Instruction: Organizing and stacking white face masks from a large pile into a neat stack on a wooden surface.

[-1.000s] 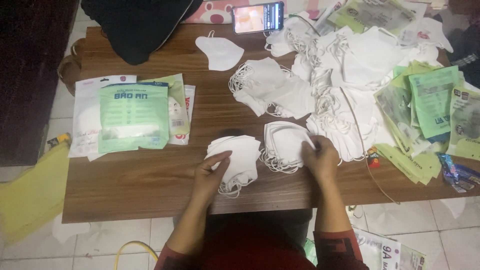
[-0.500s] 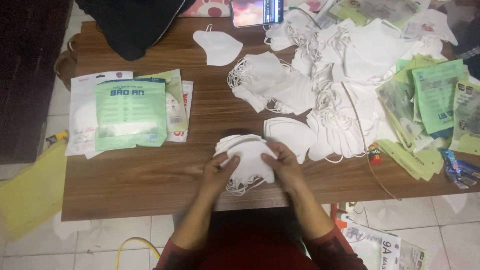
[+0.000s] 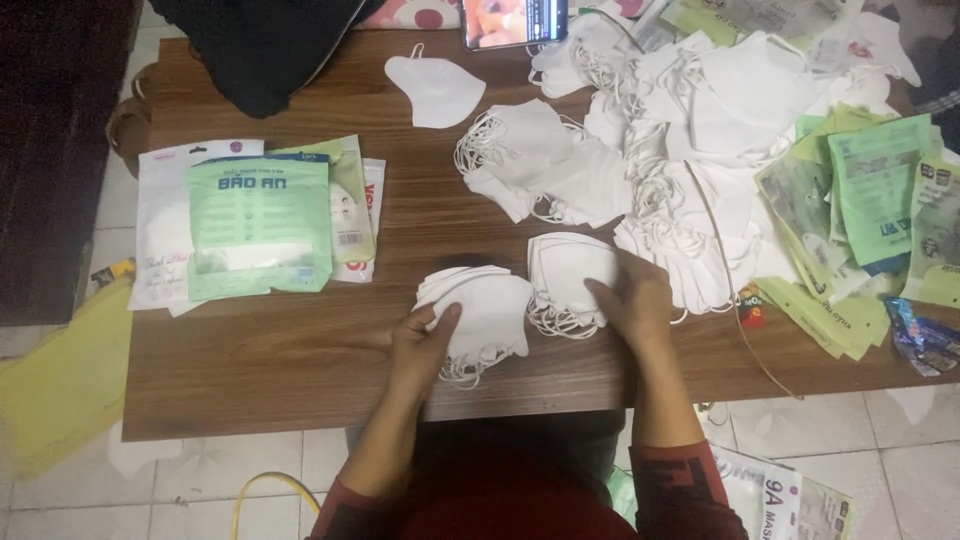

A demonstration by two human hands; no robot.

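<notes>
We see two hands on a brown wooden table [image 3: 300, 370]. The left hand [image 3: 420, 345] lies flat with its fingers spread on a small stack of white masks [image 3: 480, 315], near the table's front edge. The right hand [image 3: 632, 300] presses its fingers on a second stack of white masks [image 3: 565, 280], just beside the first at 2 o'clock. A big heap of loose masks [image 3: 700, 140] lies at 1 o'clock. Green packets [image 3: 260, 225] lie at 10 o'clock.
</notes>
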